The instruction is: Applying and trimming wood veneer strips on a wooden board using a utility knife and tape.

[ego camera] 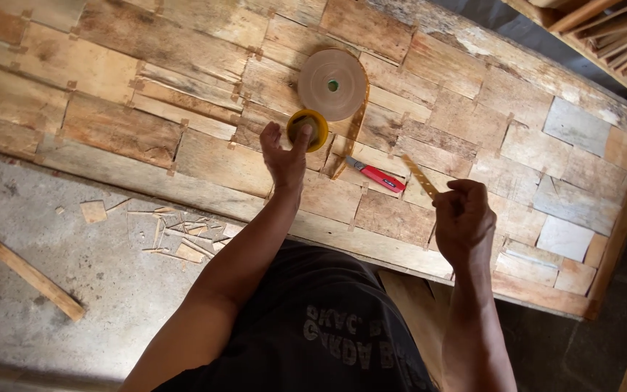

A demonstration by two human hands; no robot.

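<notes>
Near the middle of the frame, the left hand is spread open, its fingertips resting on a small yellow dish, nothing being gripped. At right of centre, the right hand is closed round a short strip of brown tape, pinched so that it stands up from the fist. A large flat roll of the same tape lies just above the dish, with a loose tail trailing down toward a red-handled cutter.

The step is judged to be best done with the dish steadied lightly while the strip is kept taut and unfolded, so that it can be laid flat across a seam.

The work surface is made up of thin, rough veneer pieces in irregular rectangles, pale to reddish brown, joined by small tape patches. Splinters and offcuts are scattered on the grey concrete floor at lower left, beside a wooden batten.
</notes>
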